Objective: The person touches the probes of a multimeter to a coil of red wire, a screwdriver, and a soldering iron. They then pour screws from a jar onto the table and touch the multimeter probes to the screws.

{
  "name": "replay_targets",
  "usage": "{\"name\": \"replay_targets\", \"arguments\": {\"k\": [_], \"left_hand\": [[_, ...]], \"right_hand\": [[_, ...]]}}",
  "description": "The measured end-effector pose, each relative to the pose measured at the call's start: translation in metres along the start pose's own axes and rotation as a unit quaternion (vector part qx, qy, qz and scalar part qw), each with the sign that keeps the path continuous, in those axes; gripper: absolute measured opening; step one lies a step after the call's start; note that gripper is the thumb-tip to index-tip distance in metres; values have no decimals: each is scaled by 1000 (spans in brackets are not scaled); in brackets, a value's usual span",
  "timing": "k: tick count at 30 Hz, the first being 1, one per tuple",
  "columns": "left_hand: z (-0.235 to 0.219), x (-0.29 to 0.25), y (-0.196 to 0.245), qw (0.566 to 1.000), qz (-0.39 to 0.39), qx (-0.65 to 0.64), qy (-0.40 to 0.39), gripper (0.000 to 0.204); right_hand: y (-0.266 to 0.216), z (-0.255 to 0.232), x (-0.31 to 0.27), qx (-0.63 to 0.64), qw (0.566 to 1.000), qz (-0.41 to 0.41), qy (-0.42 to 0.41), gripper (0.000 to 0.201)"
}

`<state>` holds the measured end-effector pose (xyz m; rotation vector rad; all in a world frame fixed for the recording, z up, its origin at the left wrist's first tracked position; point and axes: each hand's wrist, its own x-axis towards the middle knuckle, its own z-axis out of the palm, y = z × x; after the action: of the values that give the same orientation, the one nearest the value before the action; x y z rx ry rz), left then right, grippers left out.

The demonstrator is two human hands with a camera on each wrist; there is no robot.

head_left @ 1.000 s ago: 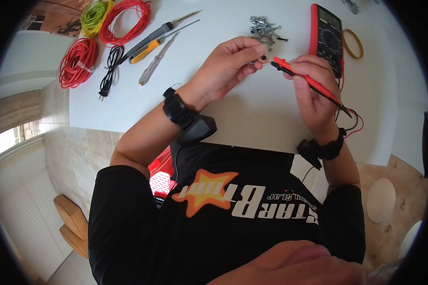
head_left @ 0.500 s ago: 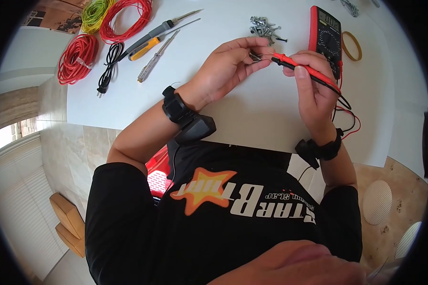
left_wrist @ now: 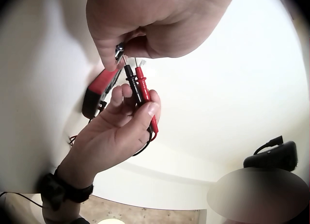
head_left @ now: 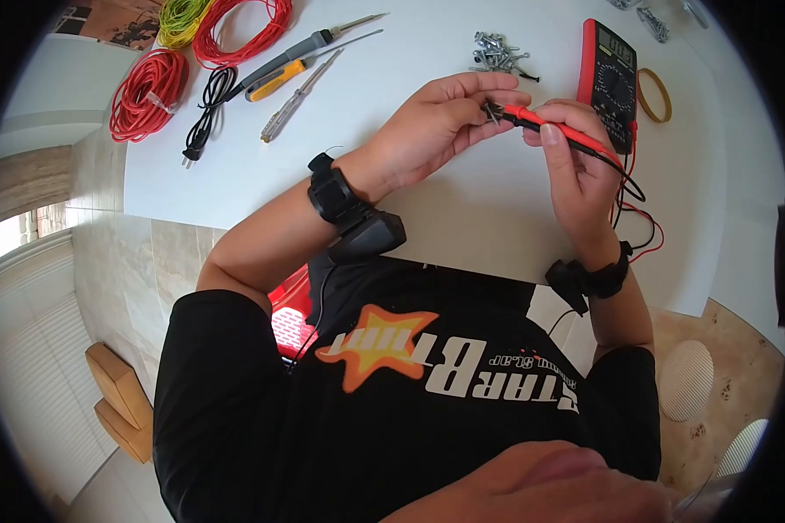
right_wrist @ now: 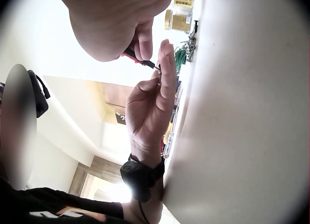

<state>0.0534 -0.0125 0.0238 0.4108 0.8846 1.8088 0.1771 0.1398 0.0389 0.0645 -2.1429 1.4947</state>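
Note:
My left hand (head_left: 449, 118) pinches a small metal screw (left_wrist: 119, 51) between thumb and fingers; its dark head shows in the left wrist view. Facing it, my right hand (head_left: 582, 166) grips two multimeter probes side by side, a red probe (left_wrist: 142, 81) and a black probe (left_wrist: 132, 82). Their thin metal tips point toward the left fingertips, right beside the screw. In the right wrist view, the left hand (right_wrist: 150, 105) partly hides the screw. The red-edged multimeter (head_left: 615, 83) lies just beyond my right hand, its display lit with digits.
A pile of screws (head_left: 495, 54) lies beyond my left hand. At left are a soldering iron (head_left: 292, 59), an orange-handled screwdriver (head_left: 275, 80), a clear-handled screwdriver (head_left: 285, 112) and coils of red wire (head_left: 144, 100) and yellow-green wire (head_left: 181, 24). A yellow ring (head_left: 654, 96) sits beside the multimeter.
My left fingers have shifted the screw in their pinch, and it now sits closer to the probe tips. The right hand keeps its grip on both probes. The head view has shifted slightly.

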Motion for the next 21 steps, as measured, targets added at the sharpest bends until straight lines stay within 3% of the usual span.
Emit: {"name": "replay_targets", "arguments": {"k": [21], "left_hand": [[0, 1, -2, 1000, 5, 1, -5, 46]], "right_hand": [[0, 0, -1, 0, 1000, -16, 11, 14]]}}
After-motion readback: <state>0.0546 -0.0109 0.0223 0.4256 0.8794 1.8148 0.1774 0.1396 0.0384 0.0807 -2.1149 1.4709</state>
